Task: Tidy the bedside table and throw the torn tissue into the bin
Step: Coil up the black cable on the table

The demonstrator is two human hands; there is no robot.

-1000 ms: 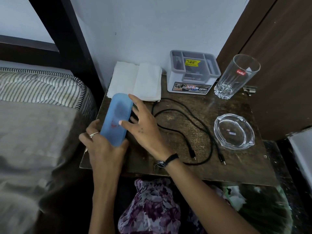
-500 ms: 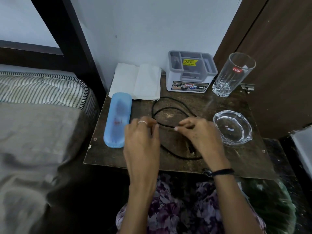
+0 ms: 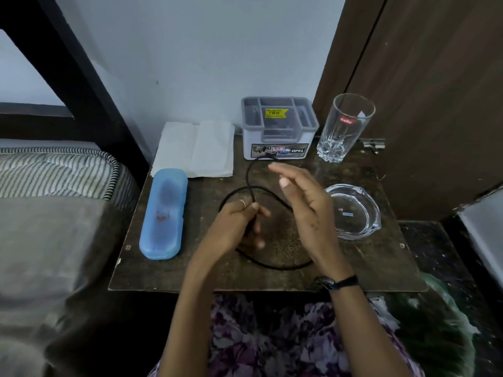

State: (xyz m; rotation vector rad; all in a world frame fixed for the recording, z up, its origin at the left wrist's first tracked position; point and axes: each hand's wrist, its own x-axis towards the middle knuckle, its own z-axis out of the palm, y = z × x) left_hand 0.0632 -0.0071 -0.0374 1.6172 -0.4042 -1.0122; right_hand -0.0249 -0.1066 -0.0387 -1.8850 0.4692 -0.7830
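A black cable (image 3: 248, 175) loops over the middle of the dark wooden bedside table (image 3: 381, 268). My left hand (image 3: 234, 227) is closed on the cable near the table's centre, holding a strand upright. Just to its right my right hand (image 3: 302, 202) hovers above the cable with fingers spread, slightly blurred, holding nothing. White tissue (image 3: 196, 149) lies flat at the back left by the wall. A translucent blue case (image 3: 164, 213) lies lengthwise along the left edge.
A grey and white organiser box (image 3: 279, 129) stands at the back centre, a tall drinking glass (image 3: 344, 126) at the back right, a glass ashtray (image 3: 352, 210) at the right. A striped mattress (image 3: 54, 170) lies left; a dark wooden door (image 3: 435, 104) is right.
My left hand let go of the blue case, now lying on the table's left side, and closed on the cable. My right hand moved right, then lifted open above the cable.
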